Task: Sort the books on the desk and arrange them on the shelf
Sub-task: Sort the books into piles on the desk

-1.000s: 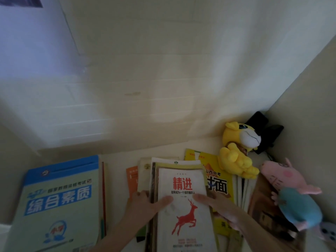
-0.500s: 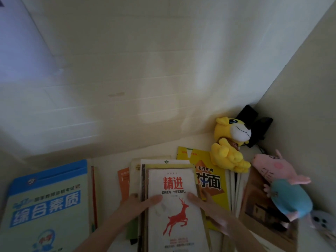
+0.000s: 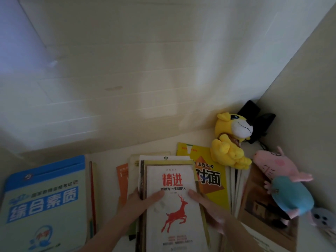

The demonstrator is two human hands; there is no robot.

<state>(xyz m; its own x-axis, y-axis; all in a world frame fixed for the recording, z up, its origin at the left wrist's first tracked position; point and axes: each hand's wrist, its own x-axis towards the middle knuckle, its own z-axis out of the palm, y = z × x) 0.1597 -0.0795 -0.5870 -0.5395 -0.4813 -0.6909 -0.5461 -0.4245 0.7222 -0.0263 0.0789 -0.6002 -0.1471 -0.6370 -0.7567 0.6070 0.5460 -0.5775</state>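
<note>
A white book with a red deer (image 3: 174,202) tops a stack of books at the bottom middle. My left hand (image 3: 140,200) grips the stack's left edge, thumb lying on the cover. My right hand (image 3: 209,206) holds the right edge, thumb on the cover too. Under the stack lie an orange book (image 3: 122,177) and a yellow book (image 3: 209,171). A large blue and pale green book (image 3: 45,200) lies flat on the left. More books fan out at the right under a brown-covered one (image 3: 261,202).
A yellow plush toy (image 3: 229,142) sits at the back right, a pink and blue pig plush (image 3: 285,180) in front of it. A black object (image 3: 258,122) stands in the corner. A white wall runs behind, a side panel (image 3: 300,99) on the right.
The view has shifted a little, so the books sit lower left in frame. Both hands keep the same hold on the stack.
</note>
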